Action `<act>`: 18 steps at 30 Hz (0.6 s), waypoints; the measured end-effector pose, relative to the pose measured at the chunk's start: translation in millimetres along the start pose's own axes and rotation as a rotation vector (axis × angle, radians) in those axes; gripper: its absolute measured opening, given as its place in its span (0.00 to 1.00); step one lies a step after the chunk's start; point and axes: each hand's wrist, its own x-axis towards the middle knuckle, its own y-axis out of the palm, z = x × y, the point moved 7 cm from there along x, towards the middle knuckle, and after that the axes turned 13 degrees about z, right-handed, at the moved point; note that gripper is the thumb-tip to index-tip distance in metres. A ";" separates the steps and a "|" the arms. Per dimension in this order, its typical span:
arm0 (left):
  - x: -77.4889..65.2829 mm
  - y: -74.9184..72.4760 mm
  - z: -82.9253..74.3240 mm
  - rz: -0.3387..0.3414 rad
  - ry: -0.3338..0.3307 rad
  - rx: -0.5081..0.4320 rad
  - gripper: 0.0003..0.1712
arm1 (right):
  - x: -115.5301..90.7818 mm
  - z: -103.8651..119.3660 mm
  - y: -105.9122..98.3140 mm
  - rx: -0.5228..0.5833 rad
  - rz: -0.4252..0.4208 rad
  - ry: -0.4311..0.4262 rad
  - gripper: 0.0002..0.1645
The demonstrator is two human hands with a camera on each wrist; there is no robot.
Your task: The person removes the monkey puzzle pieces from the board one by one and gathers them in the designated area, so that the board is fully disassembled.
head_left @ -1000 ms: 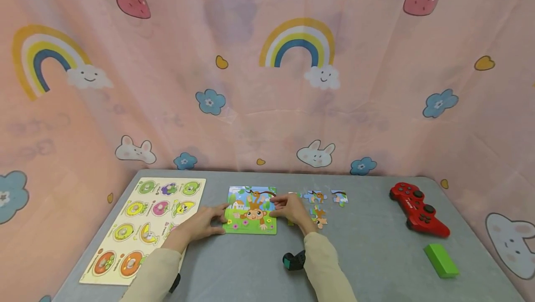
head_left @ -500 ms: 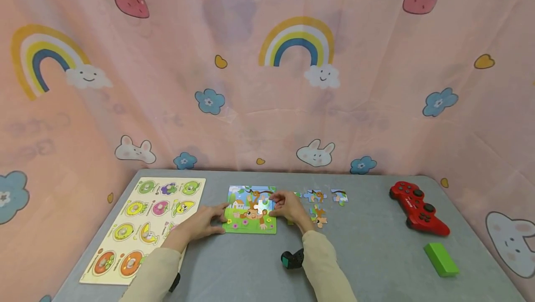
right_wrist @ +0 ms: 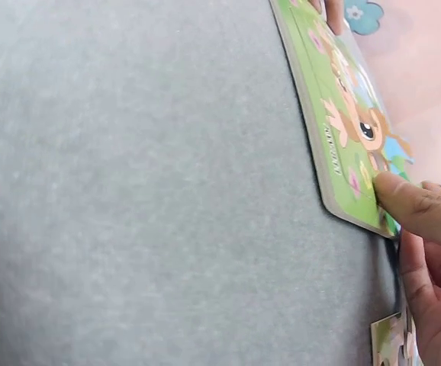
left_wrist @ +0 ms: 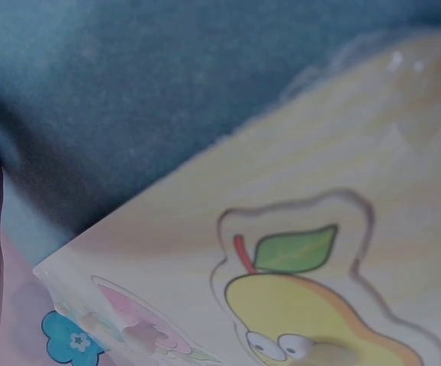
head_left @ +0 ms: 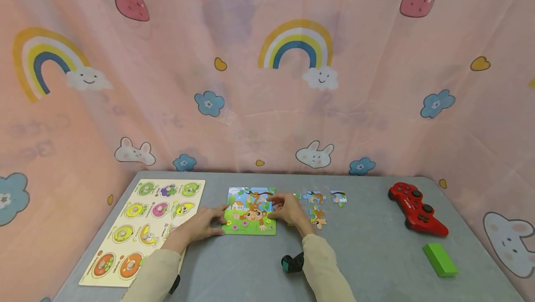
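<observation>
In the head view a monkey jigsaw puzzle (head_left: 245, 226) lies in its tray near the table's middle. My left hand (head_left: 201, 224) touches the puzzle's left edge, with thumb and forefinger spread along it. At the opposite edge my right hand (head_left: 292, 210) has its thumb and bent fingers on the puzzle. The right wrist view shows the thumb (right_wrist: 407, 200) on the picture near the corner, other fingers curled below beside the edge. Right of that hand lie several loose jigsaw pieces (head_left: 318, 220), some partly hidden by it.
A cream fruit puzzle board (head_left: 152, 209) lies at left, under the left forearm. At right are a red game controller (head_left: 418, 211) and a green block (head_left: 440, 260). A pink printed curtain (head_left: 259, 125) hangs behind the grey table (head_left: 234, 265).
Half a second ago one piece by the right hand shone white with glare; now its picture shows again, as a second ago. Both hands stay almost in place.
</observation>
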 end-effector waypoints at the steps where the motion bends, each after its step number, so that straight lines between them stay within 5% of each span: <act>1: -0.1 -0.3 -0.4 0.000 0.001 0.001 0.09 | -0.4 0.3 0.2 0.005 -0.001 -0.005 0.20; 18: -0.1 -0.7 -0.8 0.000 0.007 0.005 0.08 | -2.2 0.3 1.6 0.013 -0.012 -0.084 0.21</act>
